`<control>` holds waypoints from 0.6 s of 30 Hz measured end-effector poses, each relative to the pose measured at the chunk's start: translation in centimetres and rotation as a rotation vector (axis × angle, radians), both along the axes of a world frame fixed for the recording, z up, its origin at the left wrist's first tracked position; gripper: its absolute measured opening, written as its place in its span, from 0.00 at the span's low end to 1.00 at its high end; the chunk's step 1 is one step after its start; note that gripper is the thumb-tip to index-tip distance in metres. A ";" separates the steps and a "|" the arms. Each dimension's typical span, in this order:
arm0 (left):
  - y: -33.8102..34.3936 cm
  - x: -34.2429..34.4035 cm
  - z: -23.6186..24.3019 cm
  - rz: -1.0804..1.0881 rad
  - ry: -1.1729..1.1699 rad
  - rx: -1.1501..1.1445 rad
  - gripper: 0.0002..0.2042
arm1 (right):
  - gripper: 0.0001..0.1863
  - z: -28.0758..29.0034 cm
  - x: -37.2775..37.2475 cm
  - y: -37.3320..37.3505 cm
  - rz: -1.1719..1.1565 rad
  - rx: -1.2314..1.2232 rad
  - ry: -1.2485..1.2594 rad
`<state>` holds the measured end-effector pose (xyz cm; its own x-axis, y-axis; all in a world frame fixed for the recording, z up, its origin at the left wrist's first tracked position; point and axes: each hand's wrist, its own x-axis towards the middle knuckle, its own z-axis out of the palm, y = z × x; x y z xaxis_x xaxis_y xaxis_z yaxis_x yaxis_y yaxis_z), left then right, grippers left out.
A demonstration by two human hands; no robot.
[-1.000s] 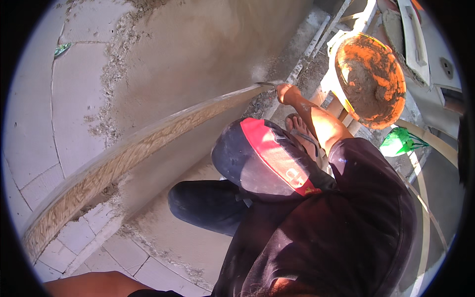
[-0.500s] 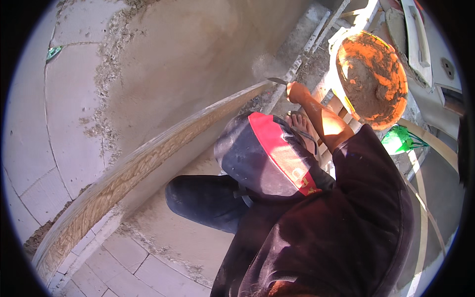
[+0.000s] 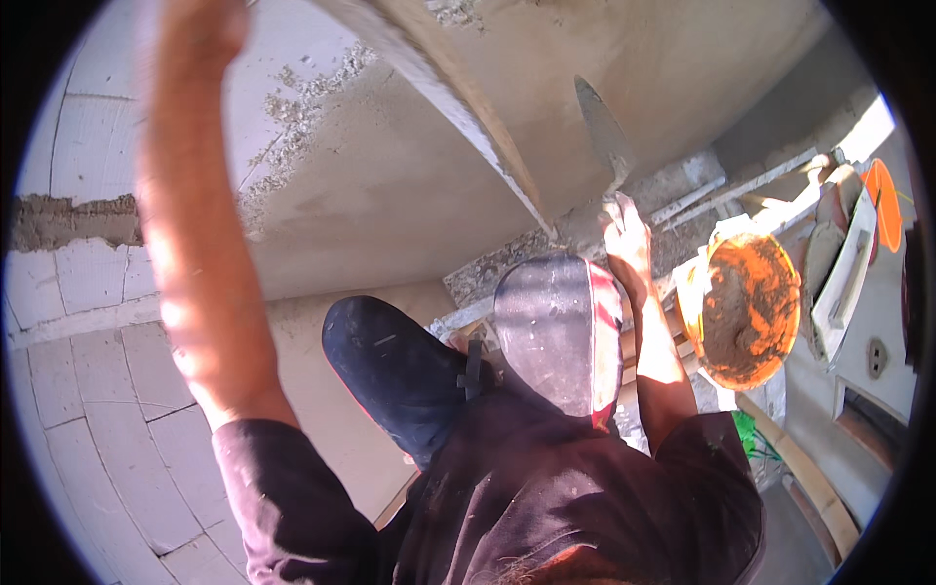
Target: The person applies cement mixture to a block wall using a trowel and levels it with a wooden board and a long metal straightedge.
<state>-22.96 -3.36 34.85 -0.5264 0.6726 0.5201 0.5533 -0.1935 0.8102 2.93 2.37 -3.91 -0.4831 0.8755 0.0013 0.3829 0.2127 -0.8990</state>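
Evidently, right hand (image 3: 630, 234) curled snugly round trowel (image 3: 602, 125); left hand (image 3: 207, 27) blurred, finger spread unreadable.

Their left arm (image 3: 200, 253) is stretched way out, left hand (image 3: 207, 27) super blurry; right arm (image 3: 659, 341) reaches forward, right hand (image 3: 629, 234) curled up.

Head-worn fisheye view, facing downward

Trowel (image 3: 603, 127), one: grey, tapering blade; held at the handle end, tip pointing away from the wall's (image 3: 361, 205) lower edge. Board (image 3: 478, 117), one: long, wooden; slanted, near end by that edge, far end out of view.
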 end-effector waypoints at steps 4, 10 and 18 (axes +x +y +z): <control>0.6 -2.6 -2.6 0.032 0.001 -0.017 0.29 | 0.16 10.9 2.1 1.9 0.259 0.477 0.303; 3.6 -6.3 -4.6 -0.015 0.249 0.084 0.36 | 0.17 24.0 2.5 3.4 0.482 0.975 -0.110; -0.3 -4.6 7.5 0.171 0.119 -0.416 0.37 | 0.10 19.3 -2.8 1.2 0.465 0.708 -0.487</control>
